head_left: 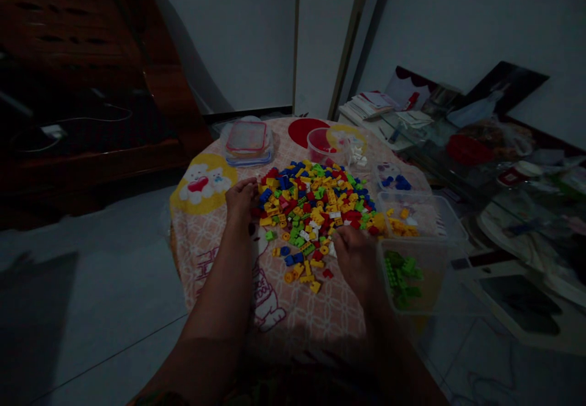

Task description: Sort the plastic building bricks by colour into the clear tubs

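A heap of mixed toy building bricks (315,201) in yellow, red, blue, green and white lies on the tablecloth in front of me. My left hand (242,198) is at the heap's left edge with its fingers curled in; whatever they may hold is hidden. At the front right of the heap is my right hand (356,256), its fingers pinched together. A whitish piece shows beside those fingertips, but I cannot tell whether it is held. Just right of this hand, green bricks (403,275) lie in a clear plastic box (434,284).
Another clear box (451,217) contains yellow bricks (403,226). Blue bricks (397,182) and white pieces (358,157) sit in smaller containers behind. A round clear tub (315,143) and stacked lidded boxes (248,140) stand at the back. A cluttered glass table (439,168) adjoins on the right.
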Available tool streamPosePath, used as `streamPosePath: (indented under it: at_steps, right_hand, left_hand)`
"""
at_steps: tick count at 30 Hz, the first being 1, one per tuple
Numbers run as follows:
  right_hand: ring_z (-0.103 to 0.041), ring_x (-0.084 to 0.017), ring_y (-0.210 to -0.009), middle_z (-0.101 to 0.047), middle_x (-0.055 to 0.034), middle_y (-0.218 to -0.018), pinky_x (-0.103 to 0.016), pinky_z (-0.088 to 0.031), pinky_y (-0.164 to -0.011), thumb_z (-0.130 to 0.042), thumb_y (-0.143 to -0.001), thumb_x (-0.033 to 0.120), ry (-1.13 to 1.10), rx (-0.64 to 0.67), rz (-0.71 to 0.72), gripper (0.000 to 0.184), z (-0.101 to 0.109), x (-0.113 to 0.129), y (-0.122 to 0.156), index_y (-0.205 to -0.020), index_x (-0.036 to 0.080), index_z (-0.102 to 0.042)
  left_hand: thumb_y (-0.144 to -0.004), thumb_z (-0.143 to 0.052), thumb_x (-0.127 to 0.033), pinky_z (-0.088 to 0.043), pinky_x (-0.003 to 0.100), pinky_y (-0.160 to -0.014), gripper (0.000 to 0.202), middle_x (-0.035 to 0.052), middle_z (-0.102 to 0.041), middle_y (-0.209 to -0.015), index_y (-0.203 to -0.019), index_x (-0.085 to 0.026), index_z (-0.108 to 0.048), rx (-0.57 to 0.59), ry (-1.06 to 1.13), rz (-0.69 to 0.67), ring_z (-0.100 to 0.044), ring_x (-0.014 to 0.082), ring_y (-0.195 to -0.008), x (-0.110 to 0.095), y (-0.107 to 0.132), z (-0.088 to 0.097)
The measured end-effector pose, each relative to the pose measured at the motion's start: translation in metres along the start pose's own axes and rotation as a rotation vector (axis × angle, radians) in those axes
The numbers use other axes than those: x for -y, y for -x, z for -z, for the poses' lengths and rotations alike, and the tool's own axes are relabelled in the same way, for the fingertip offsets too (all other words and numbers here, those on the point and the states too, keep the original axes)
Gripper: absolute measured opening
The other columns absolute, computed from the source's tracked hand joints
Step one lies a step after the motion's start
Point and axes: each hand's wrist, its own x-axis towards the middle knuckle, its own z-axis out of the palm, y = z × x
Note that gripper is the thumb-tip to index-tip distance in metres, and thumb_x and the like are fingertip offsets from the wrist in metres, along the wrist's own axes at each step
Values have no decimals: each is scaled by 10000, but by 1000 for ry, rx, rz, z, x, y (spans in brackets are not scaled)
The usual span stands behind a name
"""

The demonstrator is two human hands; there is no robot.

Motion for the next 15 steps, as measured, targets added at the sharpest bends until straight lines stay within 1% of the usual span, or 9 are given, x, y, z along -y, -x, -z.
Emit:
streamPosePath:
  at_steps: [2,4,7,9,10,12,13,15]
  right_hand:
    - [-676,-194,-791,-753,-73,-874,-271,-438,-726,-502,-940,305,-42,-65,17,233,17,-13,4,-939,198,-709]
    - [-681,-194,-732,-760,-73,-866,-280,-449,-684,-502,-915,342,-45,-112,14,264,36,-33,9,-950,201,-722]
    - [-681,-215,-691,-753,-69,-806,-300,-446,-640,-513,-889,409,93,-176,-43,301,64,-71,21,-937,213,-736]
    - [-679,-231,-675,-744,-67,-775,-314,-438,-621,-514,-878,431,218,-161,-93,311,77,-94,29,-930,219,-736]
    - [-679,-236,-678,-750,-71,-793,-322,-440,-621,-508,-881,429,268,-150,-109,312,81,-103,32,-929,221,-736]
    - [-695,-253,-741,-767,-94,-893,-347,-467,-658,-491,-898,418,314,-162,-104,321,85,-111,38,-949,218,-737]
    - [-704,-262,-789,-770,-106,-944,-361,-486,-693,-485,-910,417,304,-198,-85,329,85,-110,39,-961,213,-737]
    - [-715,-269,-876,-770,-114,-993,-378,-516,-773,-491,-934,430,213,-288,-30,334,79,-96,39,-975,207,-737]
  left_hand:
    - [-577,-656,-219,-475,202,-583,314,18,-671,-686,-863,-136,-754,-4,4,-5,-579,105,-612,0,0,0]
    - [-586,-646,-214,-491,213,-600,303,31,-694,-728,-861,-141,-751,-6,-2,-3,-608,119,-647,0,1,0]
    - [-597,-642,-206,-503,227,-621,298,40,-709,-762,-866,-142,-751,1,-15,0,-625,132,-676,-1,3,0]
    - [-603,-642,-204,-510,232,-644,294,40,-709,-766,-868,-140,-751,1,-15,-6,-631,134,-692,-1,4,0]
    - [-606,-640,-203,-512,233,-654,291,40,-707,-763,-867,-138,-751,-3,-16,-8,-633,134,-698,-1,4,0]
    - [-610,-634,-203,-512,232,-657,290,35,-700,-748,-867,-137,-752,-8,-26,-9,-629,132,-694,-1,4,-1]
    - [-610,-632,-202,-509,230,-650,290,32,-696,-741,-866,-137,-752,-11,-31,-9,-624,131,-687,-1,4,-1]
    - [-608,-629,-196,-506,224,-638,290,30,-696,-738,-863,-137,-753,-15,-24,-6,-617,125,-676,-2,4,-1]
